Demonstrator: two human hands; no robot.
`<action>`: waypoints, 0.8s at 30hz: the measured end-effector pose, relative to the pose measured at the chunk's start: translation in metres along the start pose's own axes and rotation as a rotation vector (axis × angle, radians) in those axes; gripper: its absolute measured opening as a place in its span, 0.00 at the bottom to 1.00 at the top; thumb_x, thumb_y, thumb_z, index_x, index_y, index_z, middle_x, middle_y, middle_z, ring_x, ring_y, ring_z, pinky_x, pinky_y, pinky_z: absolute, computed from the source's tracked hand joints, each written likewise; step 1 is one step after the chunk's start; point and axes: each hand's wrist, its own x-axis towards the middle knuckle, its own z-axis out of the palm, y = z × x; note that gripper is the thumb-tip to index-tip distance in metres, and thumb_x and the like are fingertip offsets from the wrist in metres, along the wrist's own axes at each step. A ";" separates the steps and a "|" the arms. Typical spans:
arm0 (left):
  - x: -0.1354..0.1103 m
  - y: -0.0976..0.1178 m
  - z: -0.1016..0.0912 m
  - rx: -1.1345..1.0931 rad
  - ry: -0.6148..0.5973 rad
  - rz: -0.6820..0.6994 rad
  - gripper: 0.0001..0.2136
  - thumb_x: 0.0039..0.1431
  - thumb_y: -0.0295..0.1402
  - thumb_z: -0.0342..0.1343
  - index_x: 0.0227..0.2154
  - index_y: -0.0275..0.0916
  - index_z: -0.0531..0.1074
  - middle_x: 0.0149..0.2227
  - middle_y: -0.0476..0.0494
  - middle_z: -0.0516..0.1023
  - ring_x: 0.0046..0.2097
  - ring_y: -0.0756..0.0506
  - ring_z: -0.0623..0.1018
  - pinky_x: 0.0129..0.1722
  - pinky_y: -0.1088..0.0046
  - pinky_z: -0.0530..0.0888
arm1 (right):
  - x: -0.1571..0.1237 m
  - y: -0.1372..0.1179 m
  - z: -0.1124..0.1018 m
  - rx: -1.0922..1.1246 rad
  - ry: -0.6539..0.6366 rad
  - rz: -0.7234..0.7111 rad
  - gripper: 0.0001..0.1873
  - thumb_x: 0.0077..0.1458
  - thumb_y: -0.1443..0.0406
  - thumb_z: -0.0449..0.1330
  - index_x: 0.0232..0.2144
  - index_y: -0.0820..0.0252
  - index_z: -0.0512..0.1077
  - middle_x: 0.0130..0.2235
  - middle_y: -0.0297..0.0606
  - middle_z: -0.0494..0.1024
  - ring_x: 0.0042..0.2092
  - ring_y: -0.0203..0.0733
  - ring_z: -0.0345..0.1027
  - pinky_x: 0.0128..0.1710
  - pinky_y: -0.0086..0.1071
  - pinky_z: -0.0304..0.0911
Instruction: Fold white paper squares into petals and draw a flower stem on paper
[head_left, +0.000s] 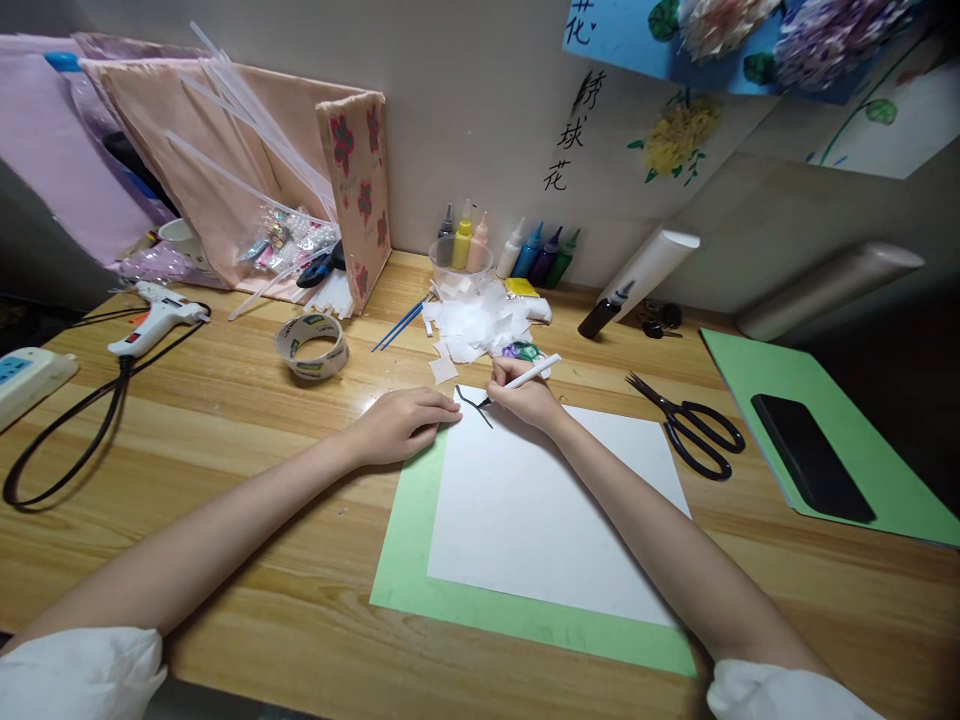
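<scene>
A white sheet of paper (540,510) lies on a larger green sheet (397,560) in front of me. My right hand (525,392) grips a white marker (536,371), its dark tip down at the paper near the upper left corner. Dark curved strokes (474,407) show there, beside the tip. My left hand (405,422) rests flat, fingers stretched out together, with fingertips on the paper's upper left edge. Just beyond the hands lies a heap of small white paper squares (480,320).
Black-handled scissors (690,425) lie right of the paper, near a black phone-like slab (810,455). Left are a tape roll (311,347), a glue gun (161,318) with its looping cable and a power strip (30,375). Paint bottles (536,250) and a pink fabric-covered box (352,200) stand behind.
</scene>
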 end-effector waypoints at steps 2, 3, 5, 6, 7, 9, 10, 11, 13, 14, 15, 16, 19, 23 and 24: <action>0.000 0.000 0.000 0.001 -0.002 0.000 0.20 0.55 0.22 0.47 0.49 0.42 0.71 0.50 0.45 0.74 0.51 0.46 0.73 0.52 0.69 0.69 | 0.000 0.001 -0.001 0.000 -0.005 -0.015 0.13 0.40 0.69 0.54 0.15 0.57 0.50 0.18 0.26 0.53 0.23 0.32 0.47 0.23 0.28 0.43; 0.000 0.000 0.000 0.002 -0.004 -0.001 0.20 0.55 0.22 0.47 0.49 0.42 0.71 0.50 0.45 0.74 0.51 0.46 0.73 0.52 0.69 0.69 | -0.001 0.001 -0.001 0.003 -0.008 -0.022 0.13 0.40 0.69 0.54 0.15 0.57 0.50 0.18 0.26 0.53 0.23 0.32 0.46 0.23 0.28 0.43; 0.000 0.000 0.000 0.002 -0.009 -0.006 0.20 0.55 0.22 0.47 0.49 0.41 0.71 0.50 0.45 0.74 0.52 0.46 0.72 0.52 0.69 0.69 | -0.001 0.002 -0.002 0.023 -0.023 -0.027 0.13 0.40 0.69 0.54 0.15 0.57 0.50 0.18 0.26 0.53 0.23 0.32 0.46 0.23 0.28 0.42; 0.000 -0.001 0.000 0.001 -0.010 -0.007 0.20 0.55 0.22 0.47 0.49 0.41 0.71 0.50 0.45 0.74 0.52 0.46 0.72 0.52 0.69 0.69 | -0.001 0.003 -0.003 0.041 -0.036 -0.024 0.13 0.40 0.70 0.54 0.15 0.57 0.50 0.18 0.26 0.53 0.23 0.31 0.46 0.23 0.28 0.42; 0.000 -0.001 0.000 0.000 -0.011 -0.008 0.20 0.55 0.22 0.47 0.49 0.41 0.71 0.50 0.45 0.74 0.52 0.46 0.72 0.52 0.69 0.69 | -0.001 0.004 -0.004 0.061 -0.052 -0.019 0.13 0.39 0.70 0.54 0.16 0.57 0.50 0.18 0.25 0.53 0.22 0.31 0.46 0.22 0.28 0.42; 0.000 -0.001 0.000 -0.003 -0.012 -0.008 0.20 0.55 0.22 0.47 0.49 0.41 0.71 0.50 0.45 0.74 0.51 0.46 0.72 0.52 0.69 0.69 | -0.001 0.005 -0.005 0.091 -0.092 -0.012 0.13 0.39 0.70 0.54 0.16 0.57 0.50 0.18 0.25 0.54 0.22 0.31 0.47 0.22 0.28 0.42; 0.000 -0.001 0.000 -0.004 -0.012 -0.008 0.20 0.55 0.22 0.47 0.49 0.41 0.71 0.50 0.44 0.74 0.51 0.46 0.73 0.52 0.69 0.69 | -0.002 0.006 -0.006 0.100 -0.113 -0.013 0.13 0.39 0.70 0.54 0.16 0.57 0.51 0.18 0.25 0.55 0.22 0.31 0.47 0.22 0.28 0.43; 0.000 0.000 0.000 -0.004 -0.012 -0.008 0.20 0.55 0.22 0.47 0.49 0.41 0.71 0.50 0.44 0.74 0.51 0.46 0.73 0.52 0.69 0.69 | -0.002 0.006 -0.007 0.105 -0.134 -0.017 0.13 0.40 0.70 0.54 0.16 0.57 0.51 0.19 0.25 0.56 0.22 0.31 0.47 0.22 0.28 0.43; 0.000 0.000 0.000 -0.005 -0.015 -0.007 0.20 0.55 0.22 0.47 0.49 0.41 0.71 0.50 0.44 0.74 0.52 0.46 0.72 0.52 0.69 0.69 | -0.002 0.007 -0.009 0.114 -0.167 -0.028 0.13 0.40 0.70 0.54 0.16 0.57 0.50 0.19 0.25 0.56 0.22 0.31 0.47 0.22 0.28 0.43; 0.000 0.000 0.000 -0.005 -0.016 -0.006 0.20 0.55 0.22 0.47 0.49 0.41 0.71 0.50 0.44 0.74 0.52 0.46 0.72 0.52 0.69 0.69 | -0.002 0.007 -0.009 0.118 -0.178 -0.032 0.13 0.40 0.70 0.54 0.16 0.57 0.50 0.19 0.25 0.55 0.22 0.31 0.47 0.22 0.28 0.43; 0.001 0.000 0.000 -0.004 -0.016 -0.005 0.20 0.55 0.22 0.47 0.49 0.41 0.71 0.50 0.44 0.74 0.52 0.46 0.72 0.52 0.69 0.69 | -0.002 0.007 -0.010 0.120 -0.185 -0.035 0.14 0.41 0.70 0.54 0.16 0.57 0.50 0.19 0.25 0.55 0.22 0.30 0.46 0.22 0.28 0.42; 0.001 0.000 0.000 -0.003 -0.016 -0.005 0.20 0.55 0.22 0.47 0.49 0.41 0.71 0.50 0.44 0.74 0.51 0.46 0.72 0.52 0.69 0.69 | -0.002 0.007 -0.010 0.119 -0.190 -0.036 0.14 0.41 0.70 0.54 0.16 0.57 0.50 0.19 0.25 0.54 0.22 0.30 0.46 0.22 0.28 0.42; 0.001 0.000 -0.001 0.004 -0.012 -0.002 0.20 0.54 0.22 0.47 0.49 0.41 0.71 0.50 0.44 0.74 0.51 0.46 0.73 0.51 0.69 0.69 | -0.002 0.006 -0.012 0.111 -0.204 -0.033 0.14 0.41 0.70 0.54 0.16 0.57 0.50 0.19 0.25 0.52 0.22 0.30 0.45 0.23 0.28 0.41; 0.002 0.001 -0.001 0.005 -0.011 -0.006 0.20 0.54 0.21 0.47 0.48 0.41 0.71 0.50 0.44 0.74 0.51 0.46 0.73 0.51 0.69 0.69 | -0.003 0.005 -0.014 0.114 -0.235 -0.025 0.14 0.41 0.71 0.54 0.16 0.57 0.49 0.19 0.25 0.51 0.22 0.30 0.45 0.23 0.28 0.41; 0.002 0.001 -0.001 0.004 -0.012 -0.006 0.20 0.54 0.21 0.47 0.48 0.40 0.71 0.50 0.45 0.74 0.51 0.46 0.73 0.51 0.69 0.69 | -0.003 0.005 -0.015 0.117 -0.244 -0.026 0.14 0.41 0.71 0.54 0.16 0.57 0.49 0.18 0.25 0.52 0.22 0.30 0.45 0.23 0.28 0.41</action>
